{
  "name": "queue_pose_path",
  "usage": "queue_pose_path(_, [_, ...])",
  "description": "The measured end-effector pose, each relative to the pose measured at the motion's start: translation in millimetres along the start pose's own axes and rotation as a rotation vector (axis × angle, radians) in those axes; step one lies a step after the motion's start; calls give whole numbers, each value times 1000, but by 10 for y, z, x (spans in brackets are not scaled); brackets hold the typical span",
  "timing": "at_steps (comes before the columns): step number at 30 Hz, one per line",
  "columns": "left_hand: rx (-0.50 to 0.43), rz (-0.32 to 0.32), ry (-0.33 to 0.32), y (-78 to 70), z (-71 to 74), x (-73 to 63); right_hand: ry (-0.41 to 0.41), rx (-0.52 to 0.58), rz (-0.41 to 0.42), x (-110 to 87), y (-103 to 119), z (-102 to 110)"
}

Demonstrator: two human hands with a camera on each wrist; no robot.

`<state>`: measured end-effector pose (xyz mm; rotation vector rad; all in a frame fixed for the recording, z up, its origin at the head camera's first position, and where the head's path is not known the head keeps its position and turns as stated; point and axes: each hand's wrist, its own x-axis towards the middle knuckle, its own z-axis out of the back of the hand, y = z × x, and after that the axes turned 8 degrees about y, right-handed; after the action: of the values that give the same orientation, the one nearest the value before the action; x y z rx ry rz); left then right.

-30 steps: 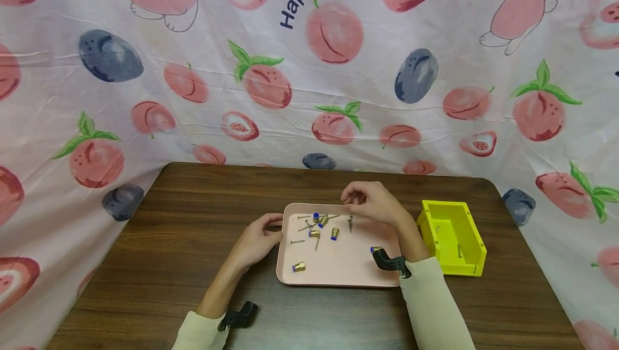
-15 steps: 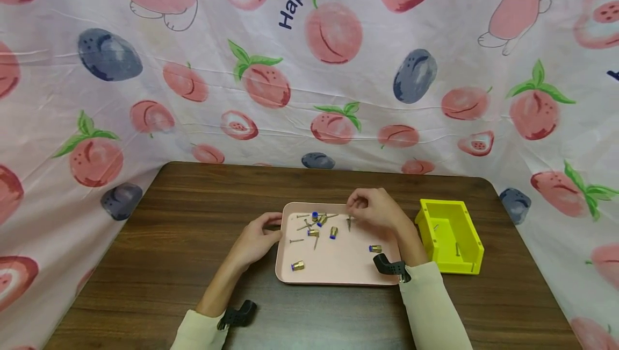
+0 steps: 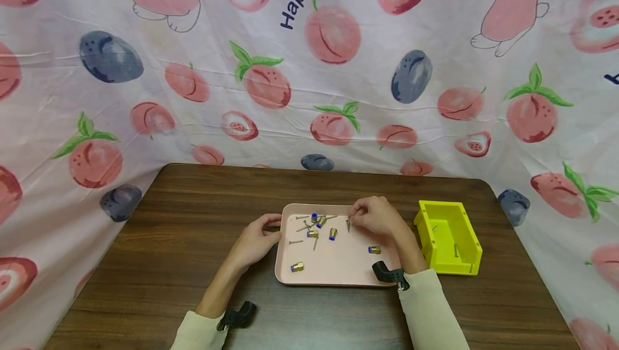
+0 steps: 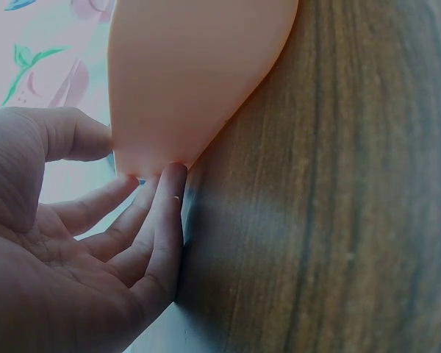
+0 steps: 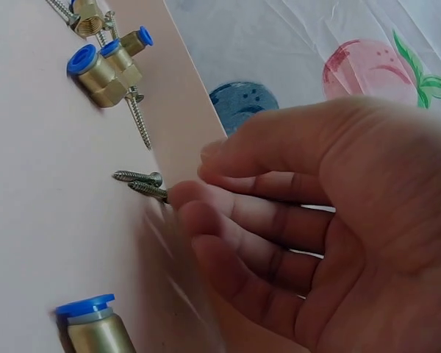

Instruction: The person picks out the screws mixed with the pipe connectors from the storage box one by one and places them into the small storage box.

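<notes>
Fingers (image 5: 279, 220) of the right hand (image 5: 345, 228): half-curled, thumb parted from forefinger, no hold visible. Pink tray (image 3: 338, 266): centre of head view. Yellow bin (image 3: 450, 268): right of head view, beside the tray. Left hand (image 3: 256, 240): gripping the tray's left edge. Brass fitting (image 5: 99, 332): lower left of right wrist view. Screw pair (image 5: 136, 178): above that fitting, on the tray, just left of the right fingertips; long axes near level, tips leftward, head ends towards the forefinger, contact uncertain. Nearer hand: right.
</notes>
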<state>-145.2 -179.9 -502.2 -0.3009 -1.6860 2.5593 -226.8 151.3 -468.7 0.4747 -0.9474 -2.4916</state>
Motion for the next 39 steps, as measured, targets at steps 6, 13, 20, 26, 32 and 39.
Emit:
queue_pose_path(6, [-1,-15,4,0,-1,-8,1,-23,-34,-16,23,-30])
queue_pose_path(13, [-3,-26,8,9,-2,-8,32,-53,-50,-16,34,-62])
queue_pose_path(20, [-4,-28,8,10,0,-6,72,-110,-8,34,63,-80])
queue_pose_path(26, [-4,-31,7,4,0,-13,134,-179,-14,68,107,-99])
queue_pose_path(32, [-3,-19,5,9,-8,1,121,-280,-21,92,94,-139])
queue_pose_path(39, [0,-12,7,2,-3,-10,101,-313,-89,82,149,-173])
